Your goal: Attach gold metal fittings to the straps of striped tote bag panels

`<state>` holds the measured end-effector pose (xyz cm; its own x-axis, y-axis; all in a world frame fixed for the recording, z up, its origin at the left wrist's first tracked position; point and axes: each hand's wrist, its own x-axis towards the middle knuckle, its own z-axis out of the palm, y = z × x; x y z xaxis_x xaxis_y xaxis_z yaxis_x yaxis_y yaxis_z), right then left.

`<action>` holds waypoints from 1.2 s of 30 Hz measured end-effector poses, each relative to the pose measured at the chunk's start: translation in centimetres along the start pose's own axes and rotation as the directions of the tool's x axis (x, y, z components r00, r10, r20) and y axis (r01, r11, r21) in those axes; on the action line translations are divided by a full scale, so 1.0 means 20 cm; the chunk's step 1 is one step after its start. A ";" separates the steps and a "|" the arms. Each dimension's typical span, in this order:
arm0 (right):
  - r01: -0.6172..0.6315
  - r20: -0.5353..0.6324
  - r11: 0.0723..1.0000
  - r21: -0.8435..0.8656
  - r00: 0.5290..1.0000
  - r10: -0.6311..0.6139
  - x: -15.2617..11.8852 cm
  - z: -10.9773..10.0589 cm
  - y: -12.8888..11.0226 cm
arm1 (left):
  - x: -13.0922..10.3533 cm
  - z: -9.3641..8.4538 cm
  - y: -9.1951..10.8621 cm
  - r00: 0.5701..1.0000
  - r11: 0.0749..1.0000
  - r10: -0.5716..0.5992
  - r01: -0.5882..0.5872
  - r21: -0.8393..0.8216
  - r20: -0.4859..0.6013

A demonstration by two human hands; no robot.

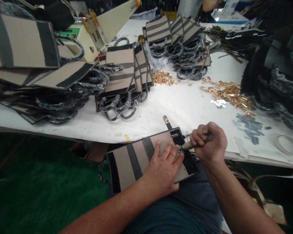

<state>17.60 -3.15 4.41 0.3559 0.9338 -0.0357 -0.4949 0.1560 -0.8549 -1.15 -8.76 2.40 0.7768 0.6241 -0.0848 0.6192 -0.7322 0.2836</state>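
Observation:
A beige and dark-grey bag panel [139, 149] with black end strips rests across my lap, against the table edge. My left hand [162, 170] lies over it with fingers spread, its thumb at the near edge, gripping it. Beside those fingertips sits a small metal plate [181, 149] on the black strip. My right hand [207, 141] is wrapped round a hand tool with a tapered, greyish handle [189, 145], its tip end at the plate; the exact kind is unclear. A strap with a gold-coloured metal fitting [165, 119] sticks out past the far edge. A wrapped handle loop [104, 171] hangs at the left end.
Stacks of similar panels [119, 70] with plastic-wrapped handles stand on the white table [171, 104]. Gold-coloured fittings [230, 94] and thin grey plates [249, 128] lie in piles at right. A tape roll [289, 145] lies near the front edge. A pale machine [88, 39] stands behind.

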 end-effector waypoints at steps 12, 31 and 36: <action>0.082 -0.081 0.983 -0.166 0.992 -0.097 -0.06 0.08 0.03 | -0.01 0.01 0.00 1.000 1.000 0.003 -0.003 -0.020 -0.010; 0.064 0.061 0.993 -0.099 0.996 -0.058 -0.05 0.05 0.03 | -0.01 0.01 0.00 1.000 1.000 0.002 -0.002 -0.029 -0.024; 0.335 0.374 0.841 -0.426 0.911 -0.173 -0.16 0.07 0.04 | -0.02 0.05 0.00 0.997 0.994 -0.039 0.031 -0.103 -0.068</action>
<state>14.97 -5.46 4.58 0.1140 0.9442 0.3091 0.0405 0.3065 -0.9510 -1.38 -9.29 1.38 0.7426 0.6690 -0.0305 0.6282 -0.6801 0.3779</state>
